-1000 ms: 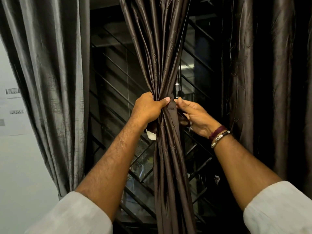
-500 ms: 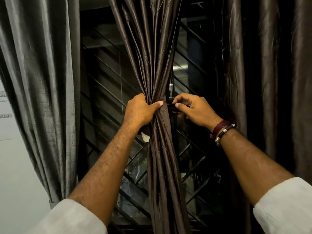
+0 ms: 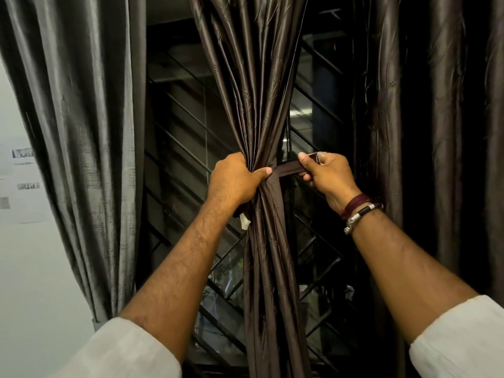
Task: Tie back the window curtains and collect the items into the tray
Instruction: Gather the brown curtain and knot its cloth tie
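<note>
The left hand grips the gathered brown curtain at its narrow waist, the fingers curled round the far side of the bunch and hidden there, only the thumb lying flat across the front folds. Just right of that thumb a brown tie-back strap runs level from the bunch to the right hand, which pinches the strap's free end between thumb and forefinger; the remaining fingers curl under the strap, and their tips are hard to make out against the dark. Whether the strap goes all the way round the curtain cannot be told, since its far part is behind the folds. Below the left hand a small white tag peeks out beside the fabric, its upper part covered by the wrist. The curtain spreads wider above the fingers, where the top edge of the view cuts it off, and hangs in a narrow column below them to the bottom edge. Behind it stands a dark window grille of slanted bars, with dim shapes beyond the glass too murky to name. Left of the left hand hangs a grey curtain, cut off at the top, and beyond it a pale wall with blurred paper notices. Right of the right hand another dark curtain fades into shadow. Bracelets circle the right wrist, and white sleeves cover both arms at the bottom corners.
</note>
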